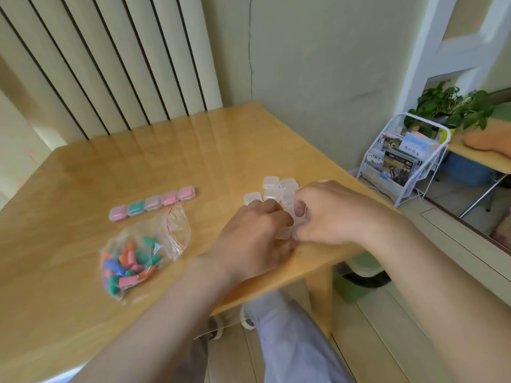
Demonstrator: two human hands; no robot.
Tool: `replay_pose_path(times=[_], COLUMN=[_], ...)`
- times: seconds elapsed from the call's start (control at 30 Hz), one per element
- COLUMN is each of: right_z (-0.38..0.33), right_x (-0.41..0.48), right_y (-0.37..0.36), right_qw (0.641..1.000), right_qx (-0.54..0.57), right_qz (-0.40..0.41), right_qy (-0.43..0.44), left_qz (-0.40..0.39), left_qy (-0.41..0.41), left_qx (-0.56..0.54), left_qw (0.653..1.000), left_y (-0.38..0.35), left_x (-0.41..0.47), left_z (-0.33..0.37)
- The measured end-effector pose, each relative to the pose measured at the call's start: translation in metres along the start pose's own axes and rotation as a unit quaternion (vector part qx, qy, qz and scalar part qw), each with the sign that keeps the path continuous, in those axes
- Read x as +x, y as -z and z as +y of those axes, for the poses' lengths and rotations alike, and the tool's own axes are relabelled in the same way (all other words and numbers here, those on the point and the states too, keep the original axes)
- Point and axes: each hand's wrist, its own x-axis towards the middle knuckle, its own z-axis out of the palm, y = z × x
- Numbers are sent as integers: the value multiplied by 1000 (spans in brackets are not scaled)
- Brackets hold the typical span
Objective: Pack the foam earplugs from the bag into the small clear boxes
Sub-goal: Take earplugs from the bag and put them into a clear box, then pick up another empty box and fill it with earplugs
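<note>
Head view takes in the light wooden tabletop [138,167], which carries everything. Over its near right corner the left hand [257,241] and right hand [329,214] meet. The grip of each is curled in, pinching one small clear plastic box [286,233] between them; blur hides whether its lid is up.

Left of the hands lies the clear zip-top plastic bag [166,230], well stocked with multicoloured foam earplugs [130,266]. The bag's long axis runs from near left to far right. Its mouth, marked by a red seal strip, points far right, toward the hands. The earplugs inside lie jumbled, with no common direction.

Just beyond the bag stands the row of five filled small clear boxes [152,203], seemingly closed, showing pink, green and paler contents. The row runs left to right, its right end slightly farther away. Beyond the hands sits the cluster of empty small clear boxes [272,190], touching one another.

By my reading, five boxes are packed and the one in hand is likely next. The many loose earplugs and empties suggest a good part of the work remains.
</note>
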Motion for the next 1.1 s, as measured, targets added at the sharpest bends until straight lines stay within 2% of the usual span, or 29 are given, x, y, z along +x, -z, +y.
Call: replay_pose_path(times=[0.23,0.37,0.5,0.67,0.73,0.8,0.87,0.97,1.1], right_z=[-3,1,6,10,6,-6,-26,-59,-99], right_x=[-2,0,5,6,7,13,24,46,69], right_y=[-10,-10,-14,-9,-4,-1,-2,-8,-12], right_qw=[999,999,997,996,991,981,967,923,842], right_qx=[-37,-32,-30,-31,-17,56,176,363,532], right_qz=[5,29,70,81,133,182,177,103,6], right_qy=[5,-1,7,8,25,43,53,77,95], left_qz=[-4,34,98,128,140,154,178,221,253], left_qy=[-14,-30,0,52,73,92,101,106,113], left_qx=[5,5,-34,-90,-112,-140,-148,-126,-86], left_qw=[1000,999,995,986,981,974,968,961,957], left_y=[-2,1,7,20,29,39,48,63,80], left_x=[2,3,0,-9,-12,-14,-17,-24,-44], left_z=[-2,-7,-16,-29,-33,-38,-43,-54,-87])
